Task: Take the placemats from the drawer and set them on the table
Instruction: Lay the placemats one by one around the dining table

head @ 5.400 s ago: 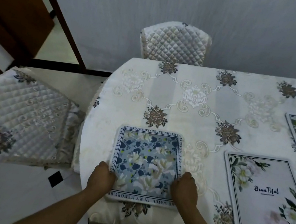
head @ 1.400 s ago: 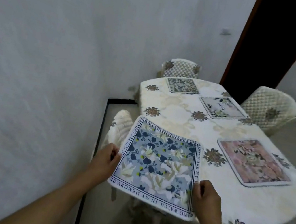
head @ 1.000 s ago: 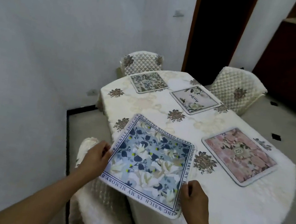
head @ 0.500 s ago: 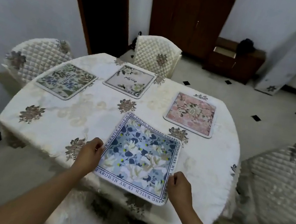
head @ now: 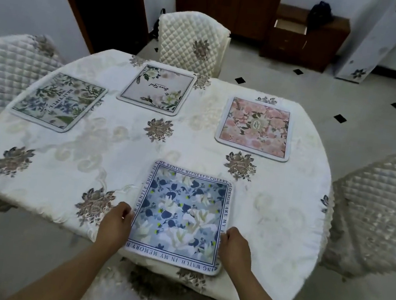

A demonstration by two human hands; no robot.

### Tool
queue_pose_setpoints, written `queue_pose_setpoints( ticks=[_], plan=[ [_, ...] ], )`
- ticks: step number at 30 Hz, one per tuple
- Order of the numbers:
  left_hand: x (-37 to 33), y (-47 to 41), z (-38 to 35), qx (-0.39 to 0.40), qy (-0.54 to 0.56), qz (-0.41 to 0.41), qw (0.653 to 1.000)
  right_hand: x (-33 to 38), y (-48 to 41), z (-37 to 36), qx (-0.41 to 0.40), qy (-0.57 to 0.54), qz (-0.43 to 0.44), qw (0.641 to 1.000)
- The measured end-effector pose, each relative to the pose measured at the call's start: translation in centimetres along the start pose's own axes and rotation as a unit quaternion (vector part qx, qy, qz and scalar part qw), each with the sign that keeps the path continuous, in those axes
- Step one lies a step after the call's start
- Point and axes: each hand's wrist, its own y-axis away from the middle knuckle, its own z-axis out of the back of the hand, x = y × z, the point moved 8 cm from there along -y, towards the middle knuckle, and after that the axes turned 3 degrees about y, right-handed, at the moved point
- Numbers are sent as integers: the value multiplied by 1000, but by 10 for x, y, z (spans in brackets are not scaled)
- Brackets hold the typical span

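- Blue floral placemat (head: 181, 216) lies on the near side of the table (head: 60, 168), straight in front of me, with its lettered border facing me
- My left hand (head: 115, 224) pinches its left edge and my right hand (head: 235, 245) pinches its right edge, both close to the near corners, fingers curled round the rim
- From that grip the mat runs away from me toward the table's middle; it is almost square, a touch longer front to back, and slightly skewed, its far edge leaning to my right
- Both hands are equally near, one on each side, so I judge that any squaring-up calls for both together and letting go calls for nothing more than opening the fingers
- Its near edge sits at the table's rim; I cannot tell whether it hangs over
- Three more mats lie well apart from it: a pink floral placemat (head: 255, 127) far right, a white floral placemat (head: 157, 88) at the far side, a green leafy placemat (head: 59, 101) far left
- A cream embroidered tablecloth (head: 272, 212) covers the table, soft and likely to ruck under a sliding mat
- Quilted chairs stand round it: a far chair (head: 190, 40), a left chair (head: 12, 63), a right chair (head: 384, 203)
- Beyond are a pale tiled floor (head: 303, 88) and a wooden cabinet (head: 306, 37)
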Motion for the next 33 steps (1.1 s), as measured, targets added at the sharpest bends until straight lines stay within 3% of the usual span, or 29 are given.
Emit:
queue_pose_setpoints(
  ticks=[6, 8, 10, 12, 15, 19, 22, 27, 33],
  plan=[
    [15, -7, -19, 17, -12, 5, 1000, -17, -10, -13, -7, -12, -24, 1000],
    [20, -12, -20, 15, -27, 5, 1000, -12, -6, -9, -43, -2, -28, 999],
    [21, -13, -22, -5, -85, -39, 996, 4, 3, -8, -124, 50, 14, 991],
    [12, -8, -36, -2, -118, -113, 987, 33, 14, -29, -144, 113, 91, 979],
    [-14, 7, -76, 70, -140, -226, 962, 84, 24, -83, -82, 151, 172, 970],
    [-17, 27, -116, 154, -196, -328, 911, 103, 25, -126, -36, 204, 186, 960],
    [-1, 21, -107, 162, -213, -349, 898, 79, 27, -117, -43, 210, 181, 960],
    [17, 7, -85, 173, -196, -324, 909, 21, 26, -77, -49, 184, 113, 975],
    [-39, -47, -118, 164, -195, -324, 911, 83, -44, -77, -12, 200, 167, 965]
  ],
)
